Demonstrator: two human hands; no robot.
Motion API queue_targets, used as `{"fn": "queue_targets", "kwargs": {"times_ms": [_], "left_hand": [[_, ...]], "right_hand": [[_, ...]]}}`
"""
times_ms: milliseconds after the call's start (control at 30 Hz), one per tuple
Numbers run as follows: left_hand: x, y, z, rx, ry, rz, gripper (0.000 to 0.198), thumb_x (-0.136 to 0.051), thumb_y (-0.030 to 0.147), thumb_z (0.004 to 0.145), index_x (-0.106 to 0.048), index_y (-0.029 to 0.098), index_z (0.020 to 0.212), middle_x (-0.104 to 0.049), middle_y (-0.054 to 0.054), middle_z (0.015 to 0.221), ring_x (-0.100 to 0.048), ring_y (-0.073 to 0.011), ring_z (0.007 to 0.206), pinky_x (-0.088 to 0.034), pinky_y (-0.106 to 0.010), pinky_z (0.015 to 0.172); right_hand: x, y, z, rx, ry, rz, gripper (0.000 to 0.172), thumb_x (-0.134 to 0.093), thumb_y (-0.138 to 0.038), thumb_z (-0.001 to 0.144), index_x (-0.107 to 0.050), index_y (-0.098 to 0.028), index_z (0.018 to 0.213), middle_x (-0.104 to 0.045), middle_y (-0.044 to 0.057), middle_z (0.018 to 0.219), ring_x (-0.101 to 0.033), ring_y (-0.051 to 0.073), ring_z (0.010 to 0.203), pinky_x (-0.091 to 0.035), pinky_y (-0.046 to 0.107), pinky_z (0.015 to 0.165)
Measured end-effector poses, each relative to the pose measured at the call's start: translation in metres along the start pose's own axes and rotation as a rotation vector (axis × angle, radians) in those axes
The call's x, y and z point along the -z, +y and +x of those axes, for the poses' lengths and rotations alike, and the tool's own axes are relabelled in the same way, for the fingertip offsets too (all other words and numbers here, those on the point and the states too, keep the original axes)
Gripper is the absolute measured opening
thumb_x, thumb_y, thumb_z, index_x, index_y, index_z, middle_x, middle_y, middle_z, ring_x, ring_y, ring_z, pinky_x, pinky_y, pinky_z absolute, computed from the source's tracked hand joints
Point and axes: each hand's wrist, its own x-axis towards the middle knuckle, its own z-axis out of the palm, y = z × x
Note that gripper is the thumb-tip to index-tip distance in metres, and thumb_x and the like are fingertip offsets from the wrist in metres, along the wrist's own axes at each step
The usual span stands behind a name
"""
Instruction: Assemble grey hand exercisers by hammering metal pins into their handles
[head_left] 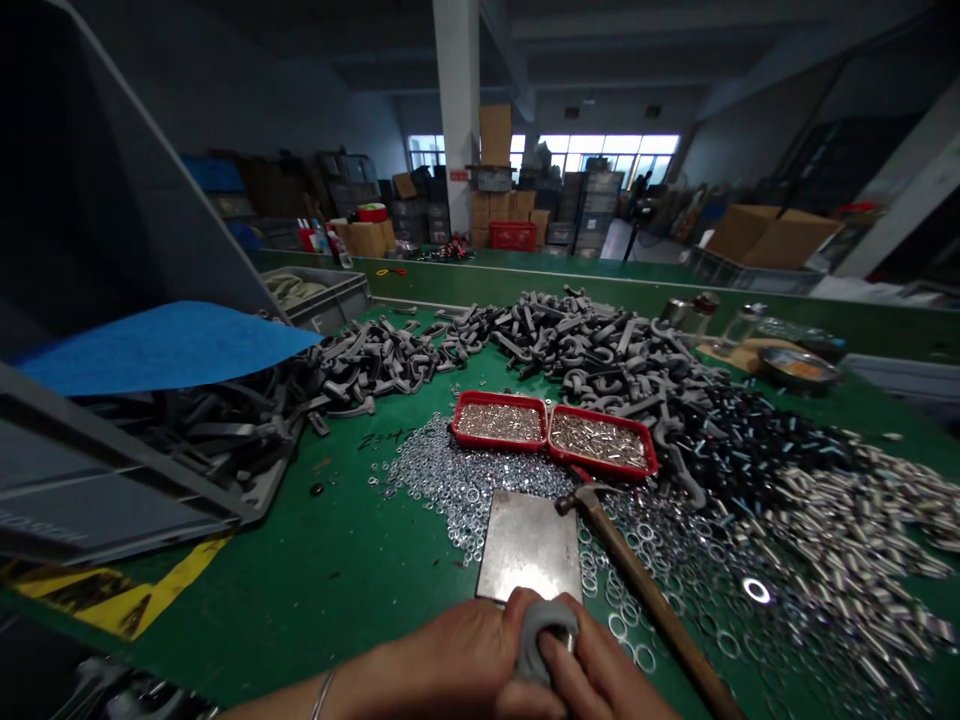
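Low in the view, just in front of a square metal plate [530,545], both my hands are closed around a grey curved part with a ring-like end [534,632]. My left hand [457,650] grips it from the left, a thin bracelet on the wrist. From the right, the fingers of my right hand [600,665] wrap it, and a small shiny metal piece shows inside the curve. The part's lower end is hidden by my hands. A hammer [637,575] with a wooden handle lies to the right, its head by the plate's far corner.
Two red trays [501,443] of small metal pins stand beyond the plate among scattered washers [427,470]. Grey parts [585,340] are heaped behind. Black pieces [720,430] and metal cylinders [847,560] spread rightward. A tipped grey crate [135,510] with a blue sheet [172,345] is at left.
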Motion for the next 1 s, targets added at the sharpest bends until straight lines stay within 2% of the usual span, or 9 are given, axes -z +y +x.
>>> {"fn": "queue_targets", "kwargs": {"times_ms": [67,133,300,367,533,633,733,900,1000], "left_hand": [[0.01,-0.003,0.02,-0.067,-0.059,0.226,0.051,-0.068,0.053,0.079,-0.06,0.025,0.121,-0.071,-0.01,0.087,-0.067,-0.0277,0.071,-0.046,-0.033,0.061],[0.023,-0.01,0.046,-0.123,0.012,0.325,0.045,-0.064,0.052,0.082,-0.061,0.025,0.118,-0.071,-0.008,0.084,-0.067,-0.0253,0.068,-0.045,-0.03,0.058],[0.059,-0.016,0.112,-0.175,0.064,0.796,0.02,-0.071,0.039,0.078,-0.067,0.022,0.07,-0.066,-0.005,0.061,-0.064,-0.0238,0.058,-0.047,-0.03,0.057],[0.068,-0.006,0.141,-0.199,0.055,0.863,0.018,-0.067,0.028,0.081,-0.066,0.02,0.065,-0.067,-0.007,0.063,-0.066,-0.0244,0.062,-0.05,-0.032,0.063],[0.069,0.025,0.227,-0.284,0.092,0.954,0.017,-0.056,0.01,0.086,-0.072,0.017,0.088,-0.074,-0.014,0.094,-0.069,-0.0279,0.09,-0.052,-0.037,0.083],[0.061,0.026,0.268,-0.296,0.086,1.011,0.016,-0.057,0.007,0.086,-0.073,0.012,0.087,-0.074,-0.018,0.095,-0.069,-0.0295,0.094,-0.051,-0.039,0.086],[0.054,0.017,0.284,-0.294,0.08,1.051,0.015,-0.057,0.006,0.086,-0.073,0.009,0.086,-0.074,-0.019,0.092,-0.07,-0.0301,0.091,-0.051,-0.04,0.085],[0.05,0.007,0.28,-0.308,0.132,1.068,0.022,-0.051,0.009,0.091,-0.069,0.005,0.104,-0.07,-0.023,0.106,-0.066,-0.0325,0.101,-0.049,-0.046,0.09],[0.048,0.005,0.278,-0.297,0.161,1.036,0.023,-0.048,0.009,0.092,-0.07,0.006,0.1,-0.071,-0.022,0.101,-0.067,-0.0333,0.098,-0.048,-0.048,0.09]], "right_hand": [[0.011,0.004,0.022,-0.007,-0.066,-0.071,0.028,-0.05,-0.041,0.097,-0.065,-0.024,0.113,-0.075,0.006,0.099,-0.07,0.022,0.09,-0.056,0.03,0.076],[0.033,0.011,0.054,0.027,-0.063,-0.243,0.026,-0.052,-0.039,0.096,-0.066,-0.021,0.109,-0.074,0.005,0.094,-0.069,0.021,0.086,-0.055,0.031,0.075],[0.112,0.045,0.13,0.059,0.21,-0.605,0.023,-0.053,-0.03,0.095,-0.072,-0.018,0.093,-0.07,0.011,0.097,-0.059,0.028,0.099,-0.045,0.043,0.091],[0.133,0.06,0.15,0.034,0.253,-0.69,0.022,-0.053,-0.027,0.094,-0.072,-0.018,0.086,-0.068,0.013,0.095,-0.055,0.031,0.103,-0.043,0.044,0.092],[0.137,0.078,0.191,0.019,0.231,-0.809,0.012,-0.062,-0.022,0.087,-0.071,-0.018,0.08,-0.067,0.014,0.094,-0.052,0.032,0.103,-0.044,0.04,0.086],[0.129,0.083,0.205,0.023,0.204,-0.817,0.009,-0.062,-0.016,0.084,-0.07,-0.019,0.082,-0.067,0.013,0.095,-0.053,0.03,0.104,-0.045,0.037,0.082],[0.129,0.089,0.21,0.023,0.198,-0.777,0.01,-0.061,-0.017,0.085,-0.07,-0.021,0.086,-0.068,0.011,0.095,-0.055,0.028,0.104,-0.044,0.034,0.08],[0.139,0.097,0.213,-0.004,0.299,-0.623,0.018,-0.051,-0.022,0.089,-0.068,-0.019,0.095,-0.07,0.013,0.098,-0.061,0.028,0.096,-0.045,0.037,0.085],[0.143,0.093,0.208,-0.019,0.377,-0.486,0.027,-0.043,-0.026,0.092,-0.065,-0.016,0.102,-0.071,0.014,0.098,-0.064,0.028,0.09,-0.047,0.04,0.084]]}}
